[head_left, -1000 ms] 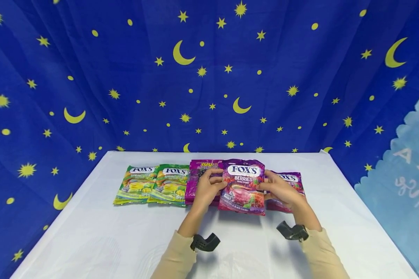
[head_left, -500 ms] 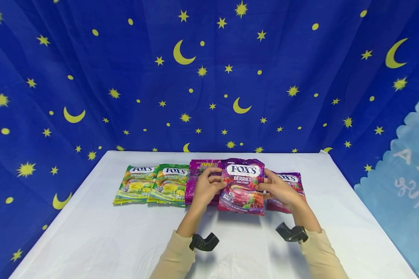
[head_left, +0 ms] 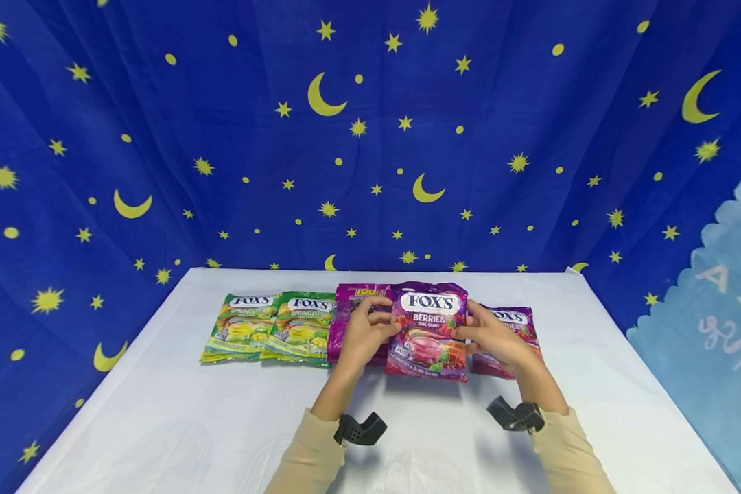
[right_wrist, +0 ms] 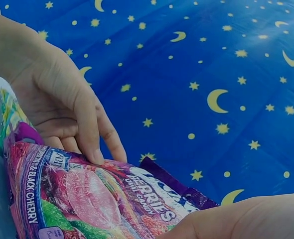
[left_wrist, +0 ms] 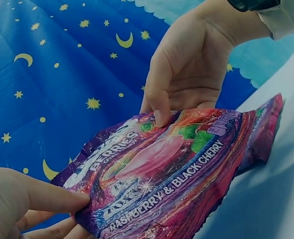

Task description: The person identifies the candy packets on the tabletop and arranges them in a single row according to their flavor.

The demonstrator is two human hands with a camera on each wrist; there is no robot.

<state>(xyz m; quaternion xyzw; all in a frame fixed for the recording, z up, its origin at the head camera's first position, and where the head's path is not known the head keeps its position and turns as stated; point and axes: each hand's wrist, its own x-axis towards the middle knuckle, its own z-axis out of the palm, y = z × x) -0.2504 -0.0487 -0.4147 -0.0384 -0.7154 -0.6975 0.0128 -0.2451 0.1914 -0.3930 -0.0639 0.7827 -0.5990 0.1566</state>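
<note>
A purple and pink bag of berry candy (head_left: 428, 343) is held up between both hands, its printed front turned toward the head camera. My left hand (head_left: 366, 336) pinches its left edge, thumb on the front and fingers behind. On the opposite edge my right hand (head_left: 499, 339) grips the same way, as the left wrist view shows with the right thumb on the candy bag (left_wrist: 157, 169). Behind the held bag, a magenta bag (head_left: 348, 319) is partly covered by it and the left hand. A second berry candy bag (head_left: 511, 317) lies behind the right hand, partly hidden.
Two green and yellow spring tea candy bags (head_left: 241, 329) lie side by side at the left, the right one against the magenta bag. All rest on a white-covered table (head_left: 160, 418). A blue curtain (head_left: 253, 137) with moons and stars hangs behind the table's far edge.
</note>
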